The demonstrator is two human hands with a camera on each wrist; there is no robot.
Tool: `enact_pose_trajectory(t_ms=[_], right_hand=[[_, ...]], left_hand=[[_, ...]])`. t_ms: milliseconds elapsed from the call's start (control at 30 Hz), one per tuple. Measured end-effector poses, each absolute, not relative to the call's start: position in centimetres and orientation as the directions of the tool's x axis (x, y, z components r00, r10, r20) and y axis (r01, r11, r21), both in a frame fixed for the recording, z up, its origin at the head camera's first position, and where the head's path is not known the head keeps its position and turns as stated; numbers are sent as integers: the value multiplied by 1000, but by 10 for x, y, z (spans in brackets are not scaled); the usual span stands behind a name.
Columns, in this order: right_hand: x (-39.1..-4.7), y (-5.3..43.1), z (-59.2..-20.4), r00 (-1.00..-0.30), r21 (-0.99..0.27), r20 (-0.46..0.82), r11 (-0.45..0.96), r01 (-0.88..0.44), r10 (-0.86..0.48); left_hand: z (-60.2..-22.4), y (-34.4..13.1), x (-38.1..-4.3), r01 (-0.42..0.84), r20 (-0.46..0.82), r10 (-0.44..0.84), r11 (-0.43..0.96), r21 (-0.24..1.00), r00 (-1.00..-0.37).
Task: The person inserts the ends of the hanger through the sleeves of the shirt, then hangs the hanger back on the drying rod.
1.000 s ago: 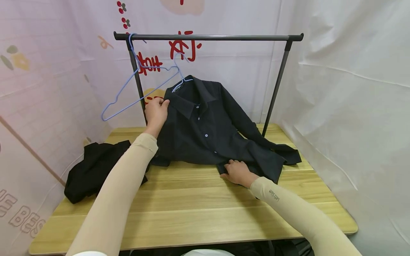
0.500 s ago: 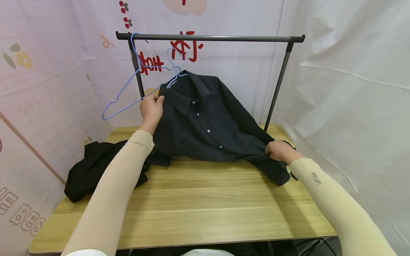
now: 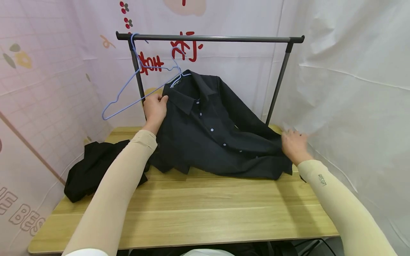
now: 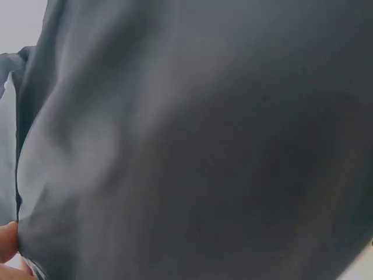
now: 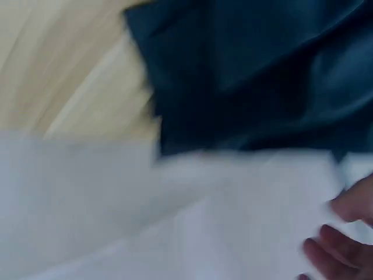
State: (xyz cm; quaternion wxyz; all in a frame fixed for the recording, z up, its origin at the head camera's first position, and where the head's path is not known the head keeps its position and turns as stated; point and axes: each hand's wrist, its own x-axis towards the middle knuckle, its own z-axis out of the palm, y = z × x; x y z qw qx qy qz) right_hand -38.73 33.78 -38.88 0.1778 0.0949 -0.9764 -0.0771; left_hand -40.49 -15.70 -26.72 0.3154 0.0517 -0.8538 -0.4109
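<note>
A black button-up shirt [image 3: 205, 142] is on a light blue wire hanger [image 3: 179, 73], which shows above its collar. My left hand [image 3: 155, 110] pinches the shirt beside the collar. In the left wrist view, dark cloth [image 4: 192, 146] fills most of the picture and the fingertips [image 4: 8, 242] hold its edge at lower left. My right hand [image 3: 294, 145] is at the shirt's lower right edge, slightly blurred. The right wrist view shows its thumb and fingers [image 5: 332, 251] apart, with no cloth between them, close below the dark shirt edge.
A second light blue hanger [image 3: 120, 96] hangs from the left end of the black rack [image 3: 211, 38]. A folded or bunched black garment [image 3: 96, 167] lies on the left of the wooden table [image 3: 205, 213]. White printed curtains [image 3: 346, 89] surround the table.
My right hand has moved right and up from the shirt's front hem to its lower right side. The shirt's lower part has spread out to the right. The left hand keeps its pinch, slightly higher.
</note>
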Motion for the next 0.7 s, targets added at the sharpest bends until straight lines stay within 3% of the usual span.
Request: enact_pose_trajectory(t_ms=[133, 200, 267, 333, 433, 600, 700], right_hand=[[-385, 275, -418, -722, 182, 438, 840, -512, -535], [-379, 244, -433, -605, 207, 389, 706, -677, -695], [-372, 217, -448, -541, 202, 281, 600, -774, -793], [-366, 198, -461, -557, 198, 169, 582, -789, -813], [-362, 182, -476, -646, 231, 76, 643, -730, -760], [-370, 182, -481, -697, 279, 59, 682, -676, -715], [-377, 191, -466, -711, 222, 68, 706, -673, -700]], left_hand=[[-266, -153, -404, 174, 495, -339, 659, 732, -800], [-266, -152, -404, 176, 497, -339, 658, 732, -799], [-265, -153, -403, 177, 500, -344, 657, 733, -794], [-265, -154, -404, 178, 502, -347, 655, 735, -792], [-265, -154, -405, 178, 502, -345, 657, 733, -793], [-266, -158, -406, 176, 494, -338, 655, 735, -801], [-266, -161, -406, 174, 496, -344, 656, 734, -797]])
